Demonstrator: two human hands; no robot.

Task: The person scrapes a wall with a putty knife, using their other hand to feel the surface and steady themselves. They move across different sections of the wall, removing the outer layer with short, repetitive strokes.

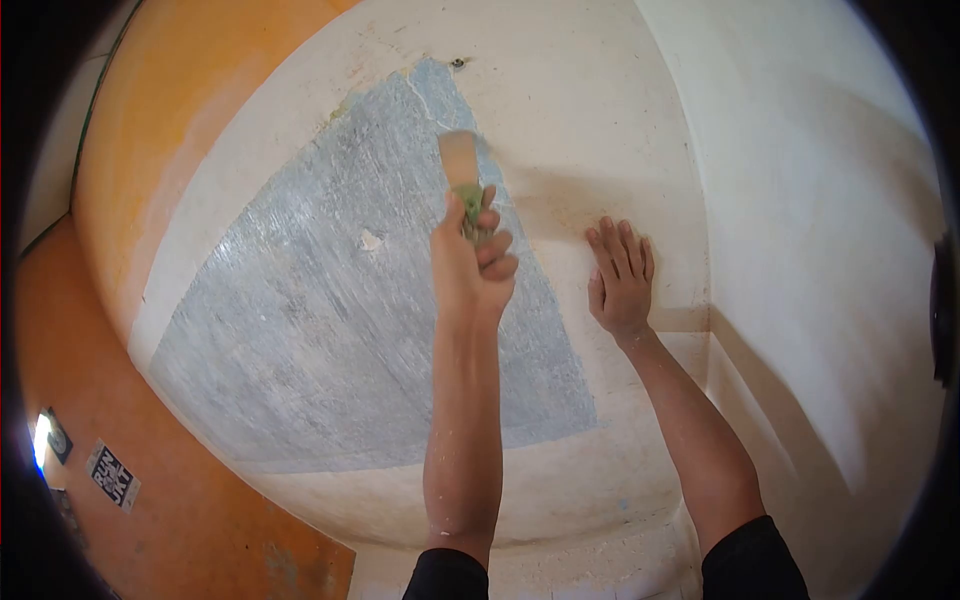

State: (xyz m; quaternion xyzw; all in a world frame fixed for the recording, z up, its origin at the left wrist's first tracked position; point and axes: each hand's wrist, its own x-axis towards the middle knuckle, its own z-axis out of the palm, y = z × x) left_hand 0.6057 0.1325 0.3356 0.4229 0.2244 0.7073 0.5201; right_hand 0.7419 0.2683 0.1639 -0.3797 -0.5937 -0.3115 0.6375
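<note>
A putty knife with a green handle and a wide, slightly blurred blade [459, 160] is in my left hand [475, 250], whose fingers wrap round the handle. The blade points up over the upper right part of a grey-blue patch [330, 300] on the cream wall [560, 110]. Whether the blade touches the wall cannot be made out. To the right of the patch, my right hand [622, 280] lies flat on the cream wall with its fingers stretched out. A small pale spot [371, 241] shows in the patch, left of my left hand.
A small dark hole [458, 63] is in the wall above the patch. Orange wall [180, 440] lies at the left, with a sticker [113, 477] on it. A pale wall [800, 200] meets the cream one at the right. A dark object [943, 310] is at the right edge.
</note>
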